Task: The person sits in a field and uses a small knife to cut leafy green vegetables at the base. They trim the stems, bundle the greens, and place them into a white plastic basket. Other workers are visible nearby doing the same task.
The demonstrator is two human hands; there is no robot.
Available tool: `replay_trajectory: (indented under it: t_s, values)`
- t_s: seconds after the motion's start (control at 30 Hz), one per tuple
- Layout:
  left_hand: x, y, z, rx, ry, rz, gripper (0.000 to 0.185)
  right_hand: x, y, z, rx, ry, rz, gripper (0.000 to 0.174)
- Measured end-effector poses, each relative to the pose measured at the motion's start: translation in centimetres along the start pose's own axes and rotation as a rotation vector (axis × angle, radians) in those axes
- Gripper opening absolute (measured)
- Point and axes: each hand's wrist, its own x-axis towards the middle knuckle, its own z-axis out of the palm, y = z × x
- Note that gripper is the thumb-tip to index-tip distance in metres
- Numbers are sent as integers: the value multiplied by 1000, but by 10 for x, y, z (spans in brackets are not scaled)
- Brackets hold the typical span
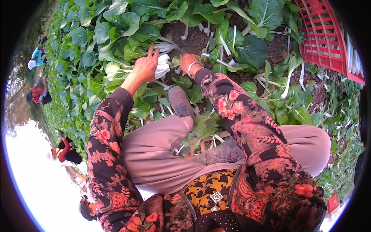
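Note:
My left hand point(145, 66) lies over a head of bok choy point(163, 67), fingers around the leafy side, white stalks towards my right hand. A second cluster of white stalks point(164, 47) shows just beyond my fingertips. In my right hand point(188, 64) is a knife point(176, 47); its narrow dark blade points away from me towards those stalks, and its handle is hidden in my fist. A bracelet circles my right wrist. Below the hands, my shoe point(180, 101) rests among leaves and cut stalks.
Dense bok choy plants point(95, 37) grow to the left. Loose leaves point(229, 52) and stalk pieces lie on brown soil point(272, 49) at right. A red plastic crate point(321, 32) with white-stalked vegetables stands upper right. Several people, including one in blue point(37, 56), are at the left edge.

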Motion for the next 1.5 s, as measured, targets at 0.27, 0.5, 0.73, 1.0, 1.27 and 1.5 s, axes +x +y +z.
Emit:
replay_trajectory:
  t_s: [0.27, 0.5, 0.73, 1.0, 1.27, 1.5]
  values:
    - [2, 0, 3, -43, -7, -59, 82, 19, 2, 15, -122, -58, 75, 26]
    - [-10, 6, -11, -79, -30, -70, 77, -9, 20, 19, -228, -287, 51, 28]
    - [-55, -9, -81, -509, 268, 138, 79, -52, 1, -67, 1199, 55, 1, 26]
    - [-122, 20, -136, -1330, 298, 202, 68, -73, -80, -176, 1488, 5, -504, 23]
    - [-183, 42, -136, -1645, 669, 289, 53, -124, -126, -233, 685, 238, -629, 25]
    - [-178, 61, -116, -1835, 783, 390, 50, -159, -157, -214, 748, 148, -656, 29]
